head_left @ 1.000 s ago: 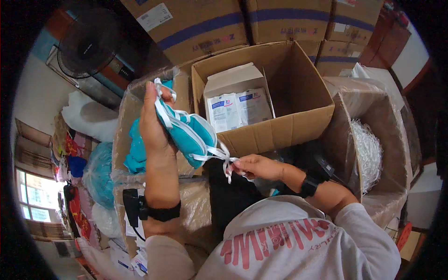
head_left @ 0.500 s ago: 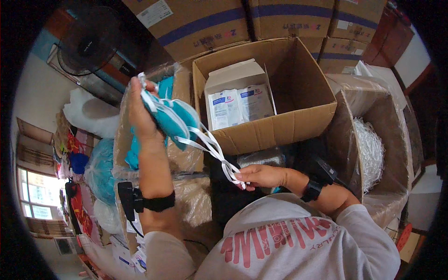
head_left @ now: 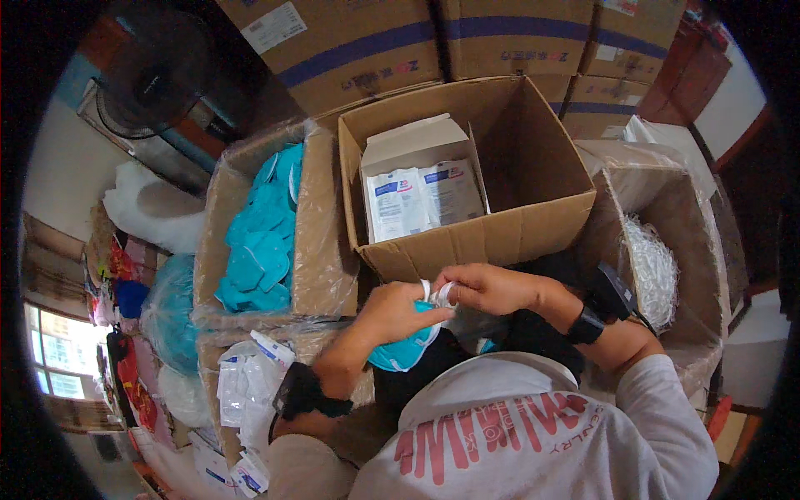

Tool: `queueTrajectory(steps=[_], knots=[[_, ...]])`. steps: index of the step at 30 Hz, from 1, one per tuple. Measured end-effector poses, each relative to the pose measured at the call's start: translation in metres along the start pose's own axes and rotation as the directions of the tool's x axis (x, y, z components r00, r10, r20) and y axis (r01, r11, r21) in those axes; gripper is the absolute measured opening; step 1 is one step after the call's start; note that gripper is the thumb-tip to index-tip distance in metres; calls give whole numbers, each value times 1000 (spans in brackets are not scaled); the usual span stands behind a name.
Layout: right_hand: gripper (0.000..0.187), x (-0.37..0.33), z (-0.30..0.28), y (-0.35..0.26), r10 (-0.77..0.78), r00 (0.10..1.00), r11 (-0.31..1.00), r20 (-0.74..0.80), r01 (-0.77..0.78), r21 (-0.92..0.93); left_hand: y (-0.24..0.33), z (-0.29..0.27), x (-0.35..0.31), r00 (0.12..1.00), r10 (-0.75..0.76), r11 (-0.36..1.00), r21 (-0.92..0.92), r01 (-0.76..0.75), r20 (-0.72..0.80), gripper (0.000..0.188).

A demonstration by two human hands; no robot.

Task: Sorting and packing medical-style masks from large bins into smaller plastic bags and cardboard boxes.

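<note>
In front of my chest, my left hand [head_left: 393, 313] is closed on a teal face mask [head_left: 402, 353], whose cup hangs below the fingers. My right hand [head_left: 490, 288] meets it on the right, pinching the mask's white elastic straps [head_left: 444, 293]. The straps are gathered between the two hands, and the fingers partly hide them. To the left stands a box with a clear liner, heaped with more teal masks [head_left: 257, 250].
Just beyond my hands is an open cardboard box [head_left: 492, 237] with a white carton [head_left: 410, 140] of packets inside. A lined box on the right holds white straps [head_left: 652, 275]. White pouches [head_left: 250, 379] lie at the lower left. Taped cartons [head_left: 358, 50] are stacked behind.
My left hand has come down and right from above the mask box, bringing the mask to my chest. My right hand has risen slightly, and both hands now meet at the straps.
</note>
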State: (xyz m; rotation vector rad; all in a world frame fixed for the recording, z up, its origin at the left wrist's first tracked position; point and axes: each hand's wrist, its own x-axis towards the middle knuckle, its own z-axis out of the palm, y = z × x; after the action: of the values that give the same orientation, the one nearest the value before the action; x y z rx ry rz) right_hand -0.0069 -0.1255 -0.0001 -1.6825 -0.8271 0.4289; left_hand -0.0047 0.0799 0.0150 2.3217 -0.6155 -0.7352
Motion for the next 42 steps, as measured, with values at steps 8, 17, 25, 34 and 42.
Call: queueTrajectory(steps=[8, 17, 25, 34, 42], knots=[[25, -14, 7, -18, 172, 980, 948, 100, -137, -287, -1, 9, -27, 998, -51, 459, -887, 53, 33, 26], [35, -32, 30, -34, 401, 783, 911, 475, -287, -296, 8, 40, -37, 966, 253, 964, 73, -257, 54, 30], [32, -89, -9, -77, 356, 553, 882, 753, -466, -74, 13, 121, -51, 830, 549, 814, -288, -504, 100, 35], [31, -129, -29, -86, 369, 539, 817, 757, -577, 12, 30, 116, -51, 792, 522, 849, -276, -450, 317, 34], [32, -161, -42, -70, 352, 390, 721, 851, -693, 19, 34, 102, -67, 881, 369, 919, -258, -299, 295, 31]])
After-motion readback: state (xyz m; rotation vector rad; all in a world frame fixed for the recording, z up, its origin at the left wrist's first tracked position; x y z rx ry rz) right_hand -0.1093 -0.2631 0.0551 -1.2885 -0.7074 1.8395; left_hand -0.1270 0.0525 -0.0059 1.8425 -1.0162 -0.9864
